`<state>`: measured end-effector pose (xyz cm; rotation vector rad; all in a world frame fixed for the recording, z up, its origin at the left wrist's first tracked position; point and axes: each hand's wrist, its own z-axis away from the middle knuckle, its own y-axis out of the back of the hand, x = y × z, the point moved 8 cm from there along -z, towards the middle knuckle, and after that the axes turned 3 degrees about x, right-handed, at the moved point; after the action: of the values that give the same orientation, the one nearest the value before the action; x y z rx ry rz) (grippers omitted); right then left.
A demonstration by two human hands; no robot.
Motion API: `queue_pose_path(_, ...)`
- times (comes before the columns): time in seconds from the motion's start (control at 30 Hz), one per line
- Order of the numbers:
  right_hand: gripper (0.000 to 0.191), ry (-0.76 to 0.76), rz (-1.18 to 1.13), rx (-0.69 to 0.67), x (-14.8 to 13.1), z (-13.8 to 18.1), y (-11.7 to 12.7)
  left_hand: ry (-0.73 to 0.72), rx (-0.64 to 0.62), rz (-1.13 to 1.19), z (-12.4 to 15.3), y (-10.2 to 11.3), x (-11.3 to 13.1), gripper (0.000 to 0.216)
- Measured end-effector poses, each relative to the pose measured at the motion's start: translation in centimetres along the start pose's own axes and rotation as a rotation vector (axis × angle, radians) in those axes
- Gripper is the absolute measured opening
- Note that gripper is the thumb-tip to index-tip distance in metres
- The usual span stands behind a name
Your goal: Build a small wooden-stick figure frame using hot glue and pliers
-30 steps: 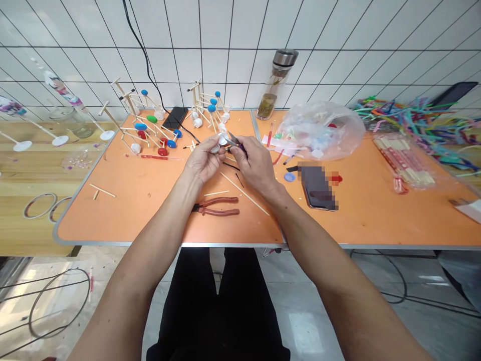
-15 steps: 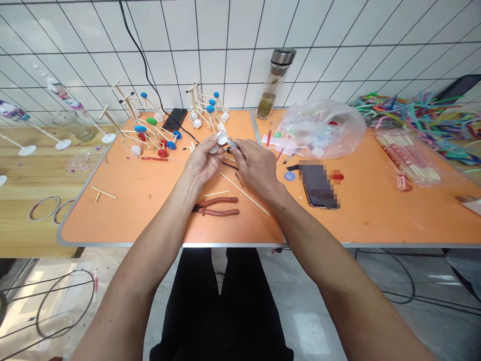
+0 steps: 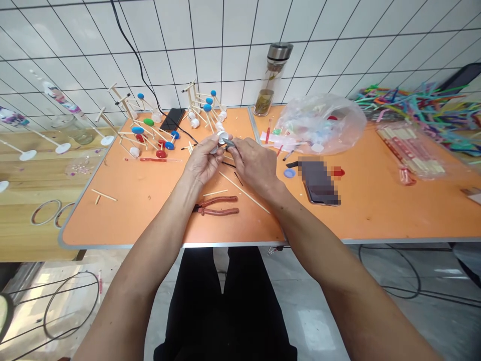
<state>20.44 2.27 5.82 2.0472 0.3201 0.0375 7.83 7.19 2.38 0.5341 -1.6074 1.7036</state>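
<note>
My left hand [image 3: 205, 161] is closed round a white bottle cap [image 3: 223, 135], whose hollow side faces up. More white shows between the fingers below it, perhaps a second cap. In my right hand [image 3: 258, 163] is a small grey pointed blade [image 3: 228, 143], its tip at the cap; its handle is hidden by the fingers. Both hands meet above the orange table [image 3: 150, 220]. Below them lie red-handled pliers [image 3: 218, 205], their jaws partly behind my left wrist, and a long thin wooden stick [image 3: 244, 191].
Stick frames with coloured caps [image 3: 145, 125] stand at the back left, beside a dark phone [image 3: 173, 120]. A glass tea bottle [image 3: 268, 82] stands against the tiled wall. To the right are a clear plastic bag [image 3: 323, 123], a larger phone [image 3: 319, 183] and packed sticks [image 3: 411, 148].
The blade has tilted, and its tip now points into the hollow of the cap. Both hands stay in nearly the same place; the view has shifted slightly.
</note>
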Motion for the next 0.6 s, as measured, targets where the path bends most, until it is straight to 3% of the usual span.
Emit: queue_pose_path(0.6, 0.054, -0.033, 0.030, -0.036, 0.01, 0.13, 0.29, -0.008, 0.008, -0.071, -0.11, -0.03, -0.16, 0.010)
